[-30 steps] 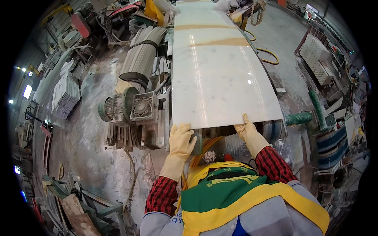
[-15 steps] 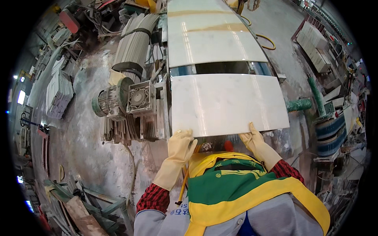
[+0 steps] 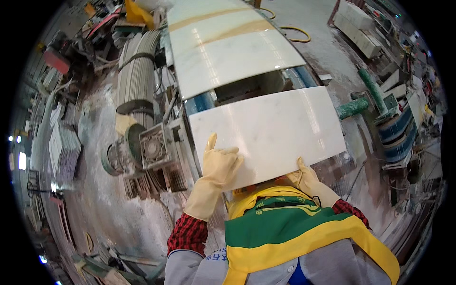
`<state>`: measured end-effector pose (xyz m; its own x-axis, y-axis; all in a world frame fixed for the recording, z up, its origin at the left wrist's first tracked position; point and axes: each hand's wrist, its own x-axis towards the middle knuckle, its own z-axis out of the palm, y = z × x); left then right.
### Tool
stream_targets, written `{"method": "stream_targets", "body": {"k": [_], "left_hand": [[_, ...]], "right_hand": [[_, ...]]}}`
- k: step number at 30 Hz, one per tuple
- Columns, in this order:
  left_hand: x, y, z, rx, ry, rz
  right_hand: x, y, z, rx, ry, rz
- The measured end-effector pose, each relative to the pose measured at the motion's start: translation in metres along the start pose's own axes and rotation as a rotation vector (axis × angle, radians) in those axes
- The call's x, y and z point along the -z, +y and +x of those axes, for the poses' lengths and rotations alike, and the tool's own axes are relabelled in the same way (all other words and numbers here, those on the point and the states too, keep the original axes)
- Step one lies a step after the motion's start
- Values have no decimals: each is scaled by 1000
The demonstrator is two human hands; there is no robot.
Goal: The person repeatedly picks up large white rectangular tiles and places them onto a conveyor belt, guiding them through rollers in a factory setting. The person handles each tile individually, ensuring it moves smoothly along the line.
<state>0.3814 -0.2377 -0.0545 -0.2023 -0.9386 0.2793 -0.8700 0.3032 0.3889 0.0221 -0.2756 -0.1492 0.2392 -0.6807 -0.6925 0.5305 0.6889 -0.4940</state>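
Note:
A glossy white stone slab (image 3: pixel 270 133) lies in front of me on a machine bed with blue belts (image 3: pixel 197 103). My left hand (image 3: pixel 221 164), in a cream rubber glove, is over the slab's near left corner. One finger of it stretches ahead and the others are loosely bent, not wrapped round the stone. At the near edge, right of centre, my gloved right hand (image 3: pixel 305 178) grips the slab, a digit on top and the rest partly hidden beneath. Beyond a dark gap lies a larger white slab (image 3: pixel 232 57) with tan veins.
Close on the left stand a dusty motor and gearbox (image 3: pixel 154 148) beside a bundle of strapped grey strips (image 3: pixel 135 71). To the right are a green roller (image 3: pixel 352 108) and a blue curved machine part (image 3: pixel 396 130). Stacked slabs (image 3: pixel 64 147) stand at the far left.
My left hand has moved from the near edge forward onto the slab's left corner. The right hand keeps its hold. The view has tilted, and the slab sits at more of an angle.

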Motion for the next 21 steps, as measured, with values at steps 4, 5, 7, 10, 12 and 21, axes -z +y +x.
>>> {"method": "stream_targets", "body": {"k": [4, 5, 7, 10, 12, 21], "left_hand": [[-7, -25, 53, -68, -11, -9], [-8, -30, 66, -71, -36, 13], [-12, -41, 92, -100, -19, 28], [-21, -61, 126, -176, 73, -1], [-24, -74, 146, -218, 90, -27], [-41, -87, 192, 339, -451, 7]], "right_hand": [[4, 1, -2, 9, -47, -86], [7, 3, -1, 12, -74, -80], [10, 5, -1, 25, -106, -79], [6, 8, -7, 49, -118, -100], [-2, 7, -8, 38, -28, -143], [34, 38, 21, 108, 39, -188]]}}
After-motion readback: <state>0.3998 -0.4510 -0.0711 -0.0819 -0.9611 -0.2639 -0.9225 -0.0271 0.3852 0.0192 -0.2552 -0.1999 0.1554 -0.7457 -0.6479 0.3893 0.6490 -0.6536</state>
